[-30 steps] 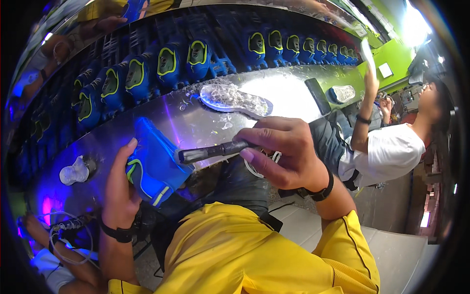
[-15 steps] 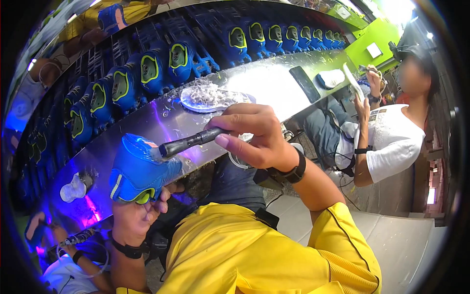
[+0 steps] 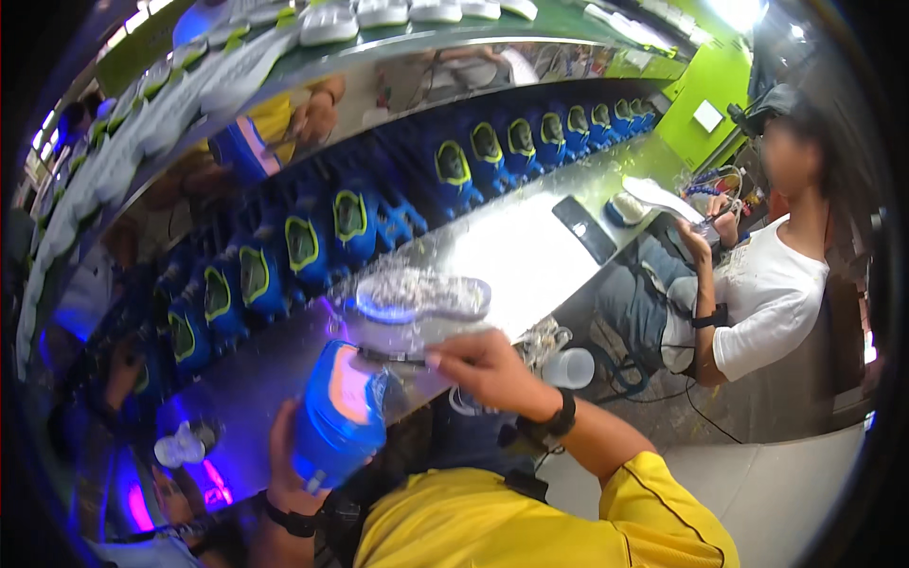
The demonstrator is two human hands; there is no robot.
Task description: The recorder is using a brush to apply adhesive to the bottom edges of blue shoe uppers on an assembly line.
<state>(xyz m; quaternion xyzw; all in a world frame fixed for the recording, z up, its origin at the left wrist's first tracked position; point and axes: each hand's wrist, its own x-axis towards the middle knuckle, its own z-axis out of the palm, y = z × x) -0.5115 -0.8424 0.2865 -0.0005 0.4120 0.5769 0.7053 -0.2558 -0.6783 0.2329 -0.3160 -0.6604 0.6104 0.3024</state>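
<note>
A blue shoe upper (image 3: 327, 431) is held by my left hand (image 3: 282, 459), its underside turned up toward me and showing a pinkish-orange patch. My left fingers are wrapped round its side and partly hidden behind it. My right hand (image 3: 492, 371) pinches a slim black stick-shaped tool (image 3: 393, 357), whose far end meets the upper edge of the shoe's underside. Motion blur hides the tip. Just beyond, a white shoe sole (image 3: 421, 297) covered with pale crumbly scraps lies on the metal bench.
Blue shoes with lime collars (image 3: 303, 246) stand in a row along the bench's far side. A dark flat slab (image 3: 583, 230) lies near the bench edge. A white cup (image 3: 569, 368) is below it. At right a co-worker (image 3: 767, 275) holds a white sole. More soles (image 3: 329, 24) line the shelf above.
My left hand has turned the shoe so its underside faces up. My right hand has lowered the tool to the shoe's edge. The whole view has shifted, bringing the upper shelf in.
</note>
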